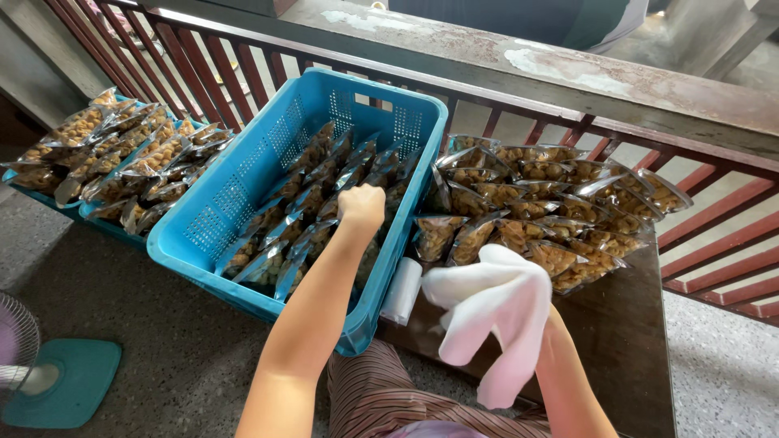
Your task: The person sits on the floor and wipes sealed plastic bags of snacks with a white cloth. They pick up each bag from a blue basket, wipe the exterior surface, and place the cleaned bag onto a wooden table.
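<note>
My left hand [361, 204] reaches into a blue plastic crate [213, 212]. Its fingers are curled down onto the rows of clear snack packets [312, 199] standing inside; whether it grips one is hidden. My right hand is hidden under a limp white cloth glove [495, 308] that it holds up over the dark table [625, 349], just in front of a pile of the same packets [544, 207]. Only the right forearm shows below the glove.
A white roll [402, 290] lies on the table between crate and pile. A second blue tray [89, 212] heaped with packets sits at the left. A fan with a teal base [61, 381] stands on the floor, bottom left. A red railing [714, 235] runs behind.
</note>
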